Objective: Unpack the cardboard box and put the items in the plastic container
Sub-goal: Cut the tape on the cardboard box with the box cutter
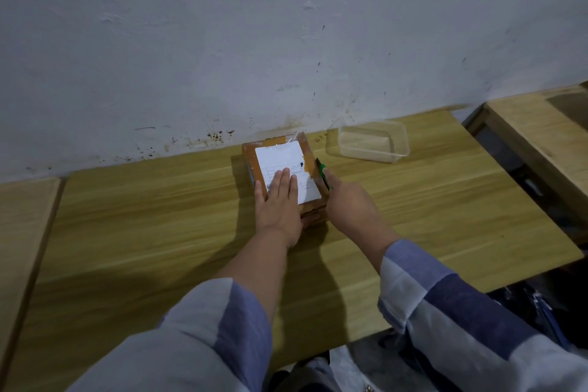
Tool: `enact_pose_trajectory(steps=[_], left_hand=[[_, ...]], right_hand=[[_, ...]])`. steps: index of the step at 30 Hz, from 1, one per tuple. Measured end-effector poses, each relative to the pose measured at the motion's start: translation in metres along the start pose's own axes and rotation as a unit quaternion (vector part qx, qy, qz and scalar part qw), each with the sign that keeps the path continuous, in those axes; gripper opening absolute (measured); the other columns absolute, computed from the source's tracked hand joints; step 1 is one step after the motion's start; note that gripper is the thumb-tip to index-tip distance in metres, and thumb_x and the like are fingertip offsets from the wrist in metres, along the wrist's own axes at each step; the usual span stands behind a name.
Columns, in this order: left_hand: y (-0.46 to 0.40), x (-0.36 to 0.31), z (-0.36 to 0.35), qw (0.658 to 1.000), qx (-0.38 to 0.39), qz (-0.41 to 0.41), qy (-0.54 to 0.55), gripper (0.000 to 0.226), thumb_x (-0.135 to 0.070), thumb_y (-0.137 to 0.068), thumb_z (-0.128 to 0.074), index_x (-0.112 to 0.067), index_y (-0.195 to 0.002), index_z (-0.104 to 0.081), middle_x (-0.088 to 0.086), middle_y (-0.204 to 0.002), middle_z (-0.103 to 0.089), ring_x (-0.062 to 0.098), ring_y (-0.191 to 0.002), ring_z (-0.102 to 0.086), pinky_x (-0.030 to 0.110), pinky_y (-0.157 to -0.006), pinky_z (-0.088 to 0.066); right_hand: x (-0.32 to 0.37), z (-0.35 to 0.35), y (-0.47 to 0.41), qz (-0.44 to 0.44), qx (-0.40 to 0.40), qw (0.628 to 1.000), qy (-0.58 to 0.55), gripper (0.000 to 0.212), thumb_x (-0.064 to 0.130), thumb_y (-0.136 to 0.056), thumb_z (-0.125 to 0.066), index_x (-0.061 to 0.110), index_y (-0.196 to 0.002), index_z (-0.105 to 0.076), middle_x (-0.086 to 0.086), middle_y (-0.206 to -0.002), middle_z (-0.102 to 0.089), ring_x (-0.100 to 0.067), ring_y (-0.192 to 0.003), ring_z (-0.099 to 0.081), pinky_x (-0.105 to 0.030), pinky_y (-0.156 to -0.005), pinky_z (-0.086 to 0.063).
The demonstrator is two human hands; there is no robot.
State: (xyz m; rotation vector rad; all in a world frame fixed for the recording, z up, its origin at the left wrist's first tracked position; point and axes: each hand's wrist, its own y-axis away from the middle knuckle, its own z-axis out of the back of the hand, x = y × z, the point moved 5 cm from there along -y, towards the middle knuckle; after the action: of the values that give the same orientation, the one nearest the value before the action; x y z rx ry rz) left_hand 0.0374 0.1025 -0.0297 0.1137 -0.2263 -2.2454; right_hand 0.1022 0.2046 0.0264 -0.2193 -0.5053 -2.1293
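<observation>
Your left hand [280, 200] lies flat, fingers straight, on the white label [286, 165] of the taped cardboard box [307, 149], mid-table [159, 216] near the wall [254, 41]. Your right hand [346, 204] grips a green cutter [325, 176] at the box's right edge. Beyond, right, sits the clear plastic container [370, 141], holding nothing visible.

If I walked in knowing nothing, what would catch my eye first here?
Most likely the taped cardboard box with its white label, in the middle of the wooden table near the wall. The left hand presses flat on top of it, while the right hand grips a green cutter against the box's right edge. Just beyond, to the right, stands a clear plastic container with nothing in it.
</observation>
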Motion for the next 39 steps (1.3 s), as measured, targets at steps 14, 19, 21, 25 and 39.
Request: enact_pose_trajectory(steps=[14, 19, 21, 25, 39], left_hand=[[0.002, -0.001, 0.003, 1.0, 0.009, 0.003, 0.009, 0.085, -0.059, -0.094, -0.033, -0.013, -0.151, 0.01, 0.004, -0.159, 0.019, 0.019, -0.146, 0.019, 0.052, -0.117, 0.007], [0.001, 0.0, 0.001, 1.0, 0.007, 0.004, 0.024, 0.091, -0.07, -0.089, -0.025, -0.014, -0.152, 0.009, 0.002, -0.16, 0.017, 0.017, -0.146, 0.018, 0.052, -0.118, 0.008], [0.001, -0.001, -0.001, 0.999, 0.004, 0.005, 0.035, 0.094, -0.074, -0.086, -0.024, -0.014, -0.152, 0.008, 0.002, -0.16, 0.016, 0.017, -0.146, 0.018, 0.052, -0.118, 0.008], [0.003, -0.003, 0.0, 0.998, 0.005, 0.018, 0.057, 0.095, -0.074, -0.086, -0.026, -0.015, -0.152, 0.009, 0.001, -0.16, 0.018, 0.017, -0.146, 0.019, 0.051, -0.117, 0.009], [0.03, 0.027, 0.007, 0.987, -0.037, -0.139, 0.071, 0.084, -0.054, -0.091, -0.049, -0.019, -0.153, -0.004, -0.003, -0.162, 0.002, 0.012, -0.148, 0.007, 0.038, -0.117, 0.009]], right_hand=[[-0.013, -0.009, 0.02, -0.019, -0.011, 0.999, -0.025, 0.066, 0.011, -0.093, -0.038, 0.04, -0.147, -0.013, -0.016, -0.097, -0.064, -0.027, -0.074, -0.053, -0.033, -0.064, -0.043], [-0.029, -0.014, 0.032, -0.022, -0.01, 0.999, -0.025, 0.06, 0.016, -0.095, -0.037, 0.04, -0.146, -0.018, -0.015, -0.101, -0.066, -0.03, -0.088, -0.062, -0.031, -0.065, -0.04], [-0.036, -0.018, 0.04, -0.022, -0.019, 0.999, -0.037, 0.056, 0.02, -0.097, -0.036, 0.042, -0.145, -0.019, -0.014, -0.098, -0.067, -0.029, -0.083, -0.062, -0.031, -0.063, -0.042], [-0.048, -0.023, 0.043, -0.041, -0.053, 0.99, -0.122, 0.051, 0.026, -0.097, -0.035, 0.05, -0.141, -0.023, -0.011, -0.087, -0.068, -0.025, -0.069, -0.058, -0.033, -0.059, -0.044], [-0.065, -0.057, 0.097, -0.099, -0.14, 0.879, -0.444, 0.049, 0.018, -0.099, -0.038, 0.042, -0.142, -0.032, 0.001, -0.134, -0.053, -0.002, -0.077, -0.055, -0.016, -0.06, -0.045]])
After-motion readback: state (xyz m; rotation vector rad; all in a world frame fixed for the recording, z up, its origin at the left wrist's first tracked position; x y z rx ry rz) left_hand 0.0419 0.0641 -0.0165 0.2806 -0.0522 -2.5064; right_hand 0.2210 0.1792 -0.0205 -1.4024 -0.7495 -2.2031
